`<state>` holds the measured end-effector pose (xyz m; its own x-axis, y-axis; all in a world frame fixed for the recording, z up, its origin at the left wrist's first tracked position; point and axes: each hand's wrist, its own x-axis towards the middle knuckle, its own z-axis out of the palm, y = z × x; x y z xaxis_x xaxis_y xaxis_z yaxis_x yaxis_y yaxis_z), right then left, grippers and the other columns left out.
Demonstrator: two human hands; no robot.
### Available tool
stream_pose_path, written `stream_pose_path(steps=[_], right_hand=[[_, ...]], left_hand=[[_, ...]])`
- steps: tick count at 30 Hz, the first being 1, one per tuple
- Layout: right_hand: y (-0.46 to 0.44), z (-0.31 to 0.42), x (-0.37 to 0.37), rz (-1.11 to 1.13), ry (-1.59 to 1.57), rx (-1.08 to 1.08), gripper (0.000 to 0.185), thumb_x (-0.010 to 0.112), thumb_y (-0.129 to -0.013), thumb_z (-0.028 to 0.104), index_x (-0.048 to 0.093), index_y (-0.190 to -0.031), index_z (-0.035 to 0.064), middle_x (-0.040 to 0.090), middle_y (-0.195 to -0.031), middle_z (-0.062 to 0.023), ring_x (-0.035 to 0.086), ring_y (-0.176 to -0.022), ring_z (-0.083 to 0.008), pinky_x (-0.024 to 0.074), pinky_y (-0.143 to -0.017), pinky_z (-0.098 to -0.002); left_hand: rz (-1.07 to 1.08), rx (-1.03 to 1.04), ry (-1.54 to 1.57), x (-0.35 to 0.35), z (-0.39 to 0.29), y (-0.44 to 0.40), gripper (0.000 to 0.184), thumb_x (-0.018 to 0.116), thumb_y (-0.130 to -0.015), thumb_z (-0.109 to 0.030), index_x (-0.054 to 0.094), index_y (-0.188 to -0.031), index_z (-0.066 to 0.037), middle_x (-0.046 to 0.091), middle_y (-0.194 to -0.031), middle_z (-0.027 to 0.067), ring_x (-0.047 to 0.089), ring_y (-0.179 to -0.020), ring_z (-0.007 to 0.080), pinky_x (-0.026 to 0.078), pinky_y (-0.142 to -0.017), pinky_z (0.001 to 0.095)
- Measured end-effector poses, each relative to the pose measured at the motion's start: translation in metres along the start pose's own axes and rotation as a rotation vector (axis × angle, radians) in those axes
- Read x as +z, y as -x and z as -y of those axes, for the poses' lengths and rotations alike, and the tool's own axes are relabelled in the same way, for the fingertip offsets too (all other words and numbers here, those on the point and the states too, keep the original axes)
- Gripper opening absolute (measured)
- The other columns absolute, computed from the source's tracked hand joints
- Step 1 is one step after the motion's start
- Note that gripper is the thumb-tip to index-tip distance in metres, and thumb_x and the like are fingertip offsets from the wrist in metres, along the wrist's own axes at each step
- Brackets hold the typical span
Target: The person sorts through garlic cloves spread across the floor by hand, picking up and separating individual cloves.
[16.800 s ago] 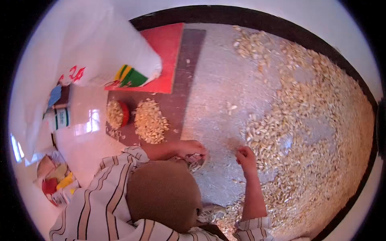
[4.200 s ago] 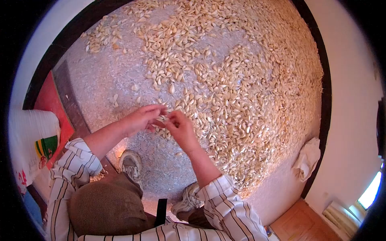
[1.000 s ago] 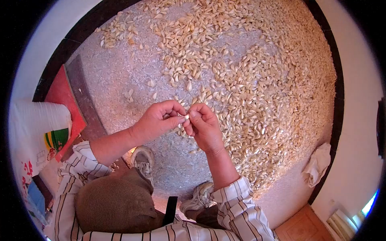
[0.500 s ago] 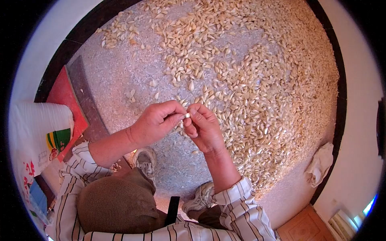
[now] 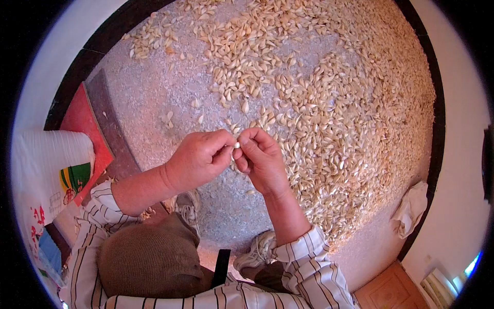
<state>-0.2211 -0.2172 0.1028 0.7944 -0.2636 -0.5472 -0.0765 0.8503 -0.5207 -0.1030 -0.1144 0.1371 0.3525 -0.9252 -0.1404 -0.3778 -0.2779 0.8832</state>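
Observation:
A small whitish garlic clove (image 5: 236, 145) is pinched between both hands at the middle of the view. My left hand (image 5: 203, 157) comes from the left, fingers closed at the clove's left side. From the right, my right hand (image 5: 261, 159) has its thumb and forefinger on the same clove, its other fingers curled. The fingertips of both hands almost touch. Beneath and beyond them, many pale garlic cloves (image 5: 329, 149) are spread over the grey floor covering (image 5: 149, 113), thickest at the right.
A white plastic sack (image 5: 46, 159) stands at the left by a red board (image 5: 85, 123). My two shoes (image 5: 252, 255) are below the hands. A crumpled pale cloth (image 5: 410, 208) lies at the right near the dark edging (image 5: 437, 134). A brown tile (image 5: 386, 291) is at the lower right.
Since the earliest frame the view has swung toward the cloves and the hands, then apart, have come together. In the last second they stay on the clove, with my left hand's fingers slightly more curled.

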Motion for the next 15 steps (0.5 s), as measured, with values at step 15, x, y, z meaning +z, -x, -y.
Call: stream_pose_path(steps=[15], right_hand=[[-0.0007,0.0036,0.0032,0.138,-0.184,0.039,0.009,0.049,-0.087,0.013,0.049,-0.090,0.0048,0.054,-0.066,-0.0042,0.044,-0.050,-0.0077,0.0328,-0.043,-0.0199]], left_hand=[[-0.056,-0.006,0.003,-0.0024,-0.0053,-0.0018,0.008,0.053,-0.074,-0.003,0.045,-0.076,-0.004,0.053,-0.059,0.0103,0.055,-0.052,0.0258,0.042,-0.047,0.0336]])
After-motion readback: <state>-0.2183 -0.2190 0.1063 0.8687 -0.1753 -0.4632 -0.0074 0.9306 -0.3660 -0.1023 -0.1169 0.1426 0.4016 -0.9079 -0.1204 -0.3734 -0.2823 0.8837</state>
